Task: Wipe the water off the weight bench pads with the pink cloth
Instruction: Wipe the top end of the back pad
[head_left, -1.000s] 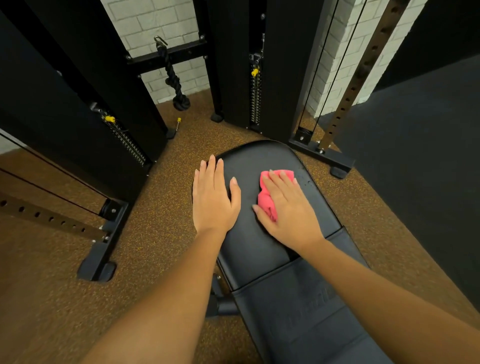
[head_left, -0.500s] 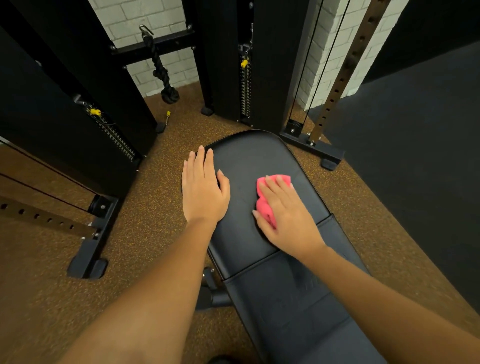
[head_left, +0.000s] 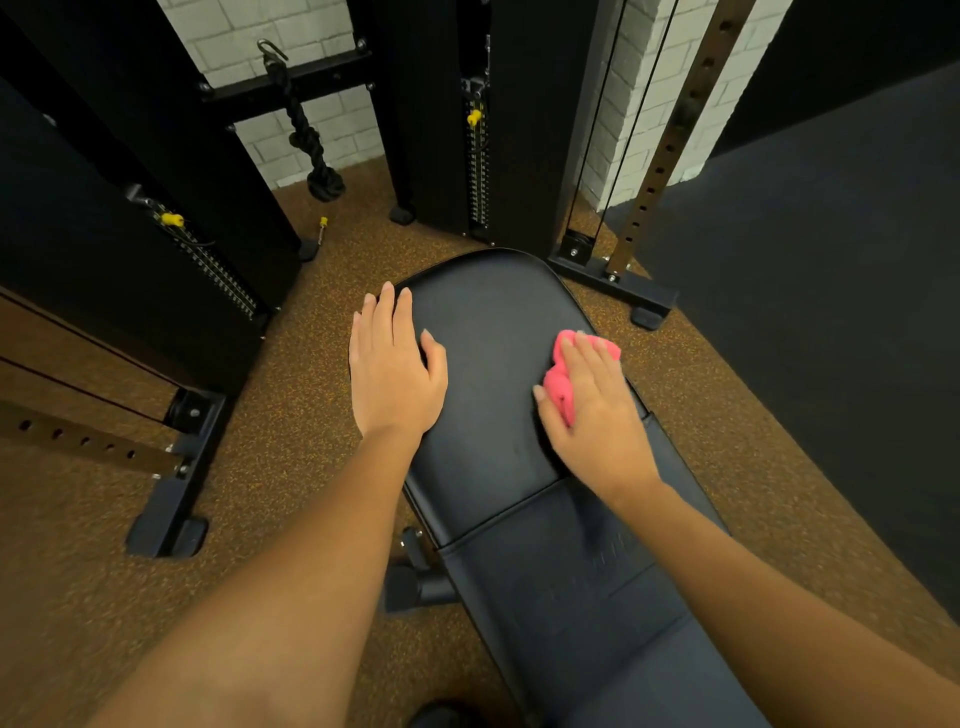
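A black weight bench runs away from me, its far seat pad (head_left: 493, 364) rounded at the end and its nearer back pad (head_left: 582, 587) below a seam. My right hand (head_left: 597, 410) presses a bunched pink cloth (head_left: 561, 384) onto the right edge of the far pad, fingers over it. My left hand (head_left: 395, 369) lies flat with fingers spread on the pad's left edge, holding nothing. I cannot make out water drops on the dark pads.
A black cable machine (head_left: 498, 130) stands just beyond the bench, its base foot (head_left: 623, 291) at the right. Another weight stack (head_left: 208, 260) and frame foot (head_left: 171, 493) sit to the left. A rope handle (head_left: 311, 140) hangs at the back. Brown speckled floor (head_left: 291, 415) surrounds the bench.
My right hand has slid the pink cloth from the middle of the far pad to its right edge. My left hand has stayed on the left edge.
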